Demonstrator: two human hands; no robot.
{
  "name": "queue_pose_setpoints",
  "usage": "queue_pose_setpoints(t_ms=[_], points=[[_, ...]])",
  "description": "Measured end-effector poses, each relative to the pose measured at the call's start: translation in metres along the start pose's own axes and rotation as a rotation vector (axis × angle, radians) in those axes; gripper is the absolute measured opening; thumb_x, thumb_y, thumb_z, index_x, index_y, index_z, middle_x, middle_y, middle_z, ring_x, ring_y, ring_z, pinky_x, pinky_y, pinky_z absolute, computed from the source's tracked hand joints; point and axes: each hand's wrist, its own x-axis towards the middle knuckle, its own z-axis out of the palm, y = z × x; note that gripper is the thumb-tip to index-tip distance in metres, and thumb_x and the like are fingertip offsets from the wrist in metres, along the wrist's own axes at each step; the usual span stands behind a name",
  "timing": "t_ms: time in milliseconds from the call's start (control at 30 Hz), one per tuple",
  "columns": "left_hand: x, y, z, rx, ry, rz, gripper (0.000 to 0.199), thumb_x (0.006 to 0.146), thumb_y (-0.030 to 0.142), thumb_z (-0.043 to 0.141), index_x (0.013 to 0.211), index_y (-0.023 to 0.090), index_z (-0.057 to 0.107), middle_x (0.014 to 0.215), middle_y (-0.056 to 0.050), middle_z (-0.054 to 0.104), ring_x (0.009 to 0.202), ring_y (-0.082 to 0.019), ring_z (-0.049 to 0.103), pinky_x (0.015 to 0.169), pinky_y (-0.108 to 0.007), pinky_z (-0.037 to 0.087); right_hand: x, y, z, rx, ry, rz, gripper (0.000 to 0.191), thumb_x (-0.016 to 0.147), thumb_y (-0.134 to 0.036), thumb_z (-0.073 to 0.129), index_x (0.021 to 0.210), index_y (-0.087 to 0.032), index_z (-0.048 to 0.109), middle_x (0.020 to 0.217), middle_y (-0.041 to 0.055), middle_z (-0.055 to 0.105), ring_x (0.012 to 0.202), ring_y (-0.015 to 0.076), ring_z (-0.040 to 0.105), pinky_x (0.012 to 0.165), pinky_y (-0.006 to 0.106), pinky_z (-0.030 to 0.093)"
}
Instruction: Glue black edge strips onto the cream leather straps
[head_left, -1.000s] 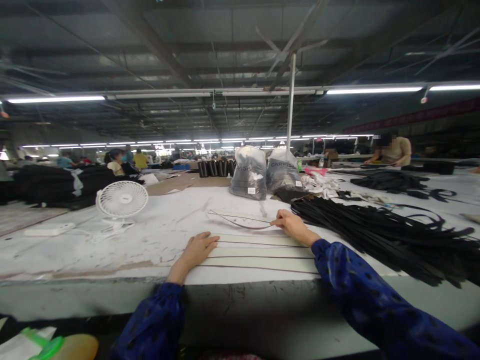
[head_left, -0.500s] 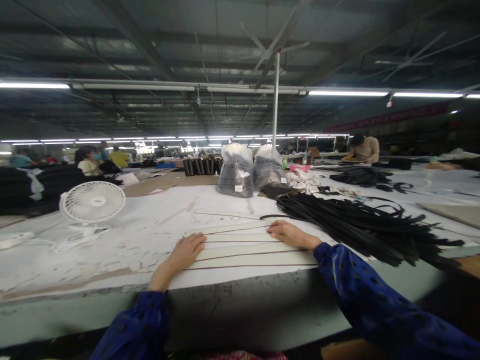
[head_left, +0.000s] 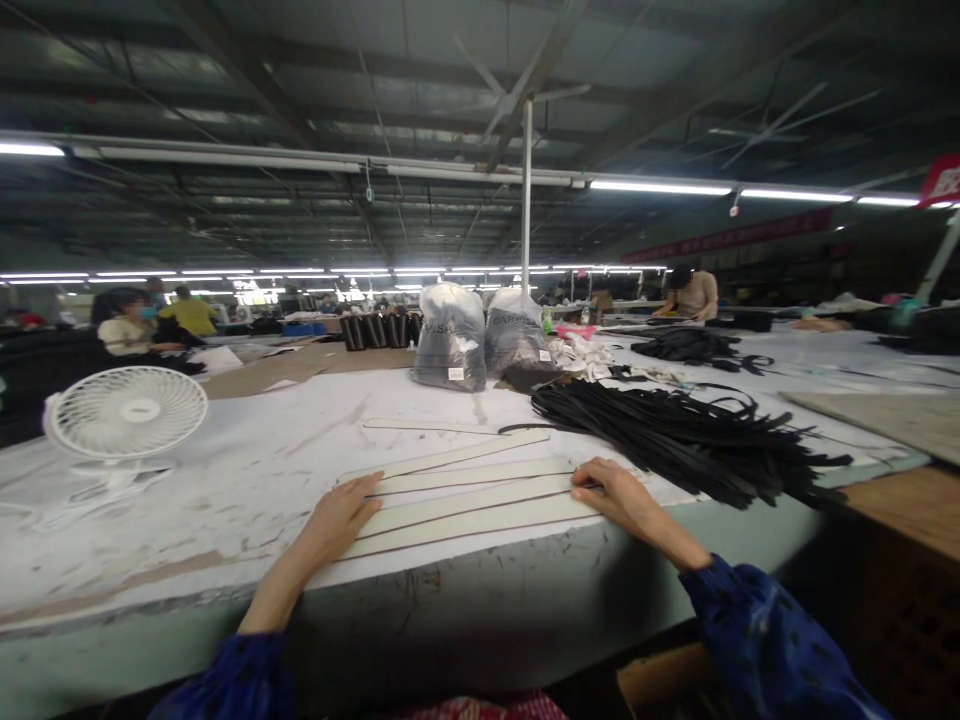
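Note:
Several long pale strips (head_left: 480, 500) with dark edges lie side by side on the white-covered table (head_left: 255, 440). My left hand (head_left: 337, 525) rests over their left ends with its fingers stretched out flat. At the right ends, my right hand (head_left: 619, 495) has thumb and fingers pinched on the end of one pale strip; its fingertips partly cover that end. A further pale strip (head_left: 420, 425) lies farther back, beside the tip of a black strap.
A heap of black straps (head_left: 675, 435) lies to the right. Two clear plastic bags with dark contents (head_left: 450, 340) stand behind. A white fan (head_left: 127, 412) is on the left. The table's front edge (head_left: 480, 545) runs close before the strips. Co-workers sit or stand farther off.
The view has swung right, so things sit farther left in it. My right hand has shifted along to the strips' right ends, and my hands are farther apart.

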Motion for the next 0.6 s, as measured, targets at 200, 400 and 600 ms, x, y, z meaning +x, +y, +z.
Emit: queue_pose_setpoints(t_ms=[200,400,600], points=[[-0.023,0.006,-0.034,-0.259,0.301,-0.094,0.047,0.087,0.049,0.041,0.12,0.021,0.058,0.129,-0.007,0.06,0.122,-0.023,0.051,0.107,-0.039,0.038,0.012,0.011,0.005,0.047,-0.012,-0.176,0.027,0.086,-0.042,0.056,0.091,-0.022,0.073,0.1,0.011,0.063,0.093,0.0253,0.059,0.085,0.038,0.047],[-0.055,0.009,-0.045,-0.276,0.101,-0.029,0.027,0.082,0.044,0.057,0.094,0.026,0.073,0.105,-0.004,0.069,0.104,-0.024,0.059,0.098,-0.039,0.044,0.012,0.002,-0.005,0.124,-0.179,-0.228,0.044,0.093,-0.051,0.038,0.091,-0.028,0.076,0.097,0.01,0.063,0.088,0.0236,0.061,0.079,0.036,0.048],[-0.056,0.016,-0.038,-0.248,0.145,0.006,0.026,0.086,0.033,0.053,0.091,0.019,0.074,0.101,-0.01,0.07,0.099,-0.025,0.061,0.094,-0.041,0.047,0.011,0.014,0.0,0.113,-0.166,-0.318,0.042,0.086,-0.062,0.045,0.087,-0.034,0.077,0.092,0.011,0.066,0.082,0.0247,0.066,0.073,0.035,0.052]])
